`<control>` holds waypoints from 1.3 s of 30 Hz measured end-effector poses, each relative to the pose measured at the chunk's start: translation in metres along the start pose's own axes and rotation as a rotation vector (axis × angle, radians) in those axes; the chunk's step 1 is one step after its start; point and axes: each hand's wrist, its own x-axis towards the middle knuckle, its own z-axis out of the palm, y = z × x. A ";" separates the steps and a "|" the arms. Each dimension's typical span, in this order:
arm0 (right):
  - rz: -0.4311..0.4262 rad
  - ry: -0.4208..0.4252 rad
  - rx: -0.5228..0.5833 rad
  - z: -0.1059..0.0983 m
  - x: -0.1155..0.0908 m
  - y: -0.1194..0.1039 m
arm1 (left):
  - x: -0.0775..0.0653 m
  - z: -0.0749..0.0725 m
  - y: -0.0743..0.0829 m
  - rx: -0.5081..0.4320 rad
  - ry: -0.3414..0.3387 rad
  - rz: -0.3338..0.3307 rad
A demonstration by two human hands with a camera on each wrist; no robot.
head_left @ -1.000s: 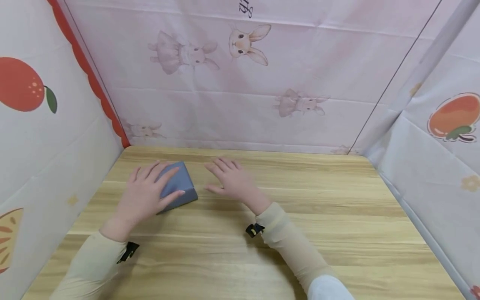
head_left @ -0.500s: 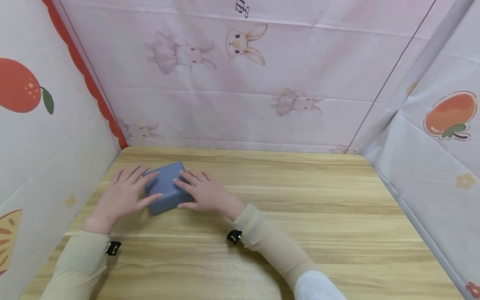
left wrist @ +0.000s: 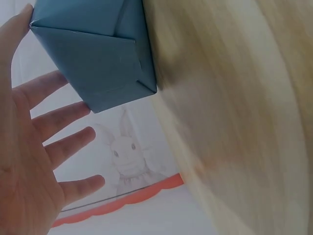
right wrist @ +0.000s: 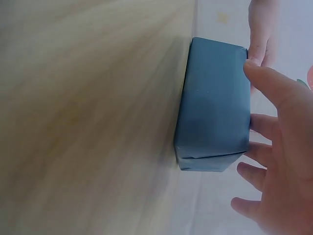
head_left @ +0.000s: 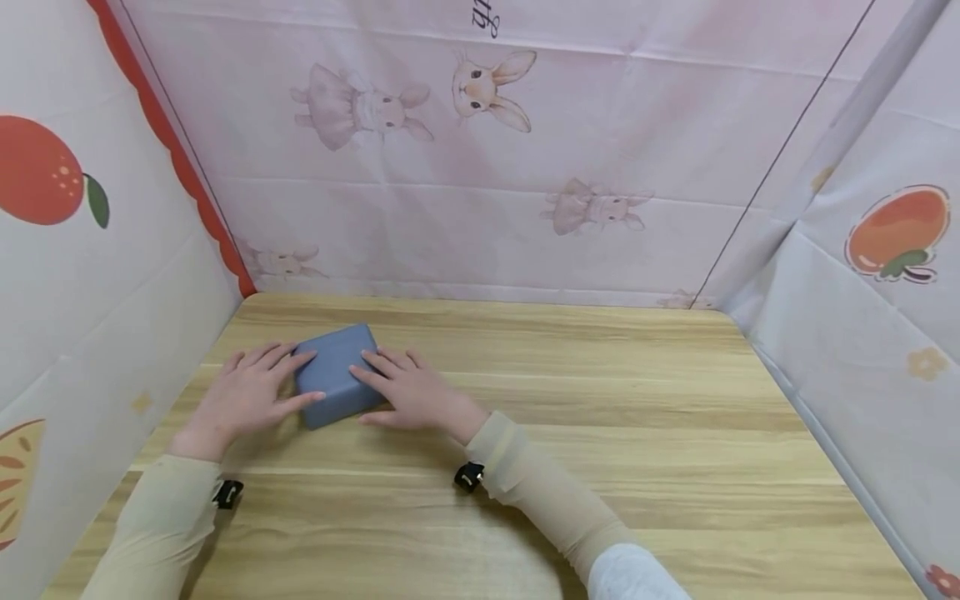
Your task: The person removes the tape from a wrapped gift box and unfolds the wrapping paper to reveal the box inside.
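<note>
A box wrapped in blue-grey paper (head_left: 337,375) lies flat on the wooden table, turned at a slight angle, left of the middle. In the left wrist view, folded paper flaps show on the near end of the box (left wrist: 98,63). My left hand (head_left: 243,400) is at its left side, fingers spread and fairly straight, thumb and forefinger tips on the upper edges. From the right, my right hand (head_left: 416,396) touches it with outstretched fingers over the top's right edge. The right wrist view shows that thumb at the top edge of the box (right wrist: 215,98).
The light wood table (head_left: 637,442) extends to the right and front of the box. Printed cloth walls stand on three sides: a pink rabbit cloth (head_left: 450,233) behind, and white fruit-patterned cloths at left (head_left: 90,292) and right (head_left: 862,333). Both wrists carry small black cameras.
My left hand has slid leftward from over the box to its left side. My right hand has moved left from apart onto the box's right edge. The box has hardly shifted.
</note>
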 end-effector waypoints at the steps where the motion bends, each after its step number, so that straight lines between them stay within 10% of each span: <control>1: -0.001 0.004 0.004 0.000 -0.001 0.001 | 0.001 0.000 0.001 0.001 -0.005 -0.001; 39: 0.035 -0.021 0.036 -0.004 -0.096 0.058 | 0.050 0.014 0.085 -0.002 -0.051 0.153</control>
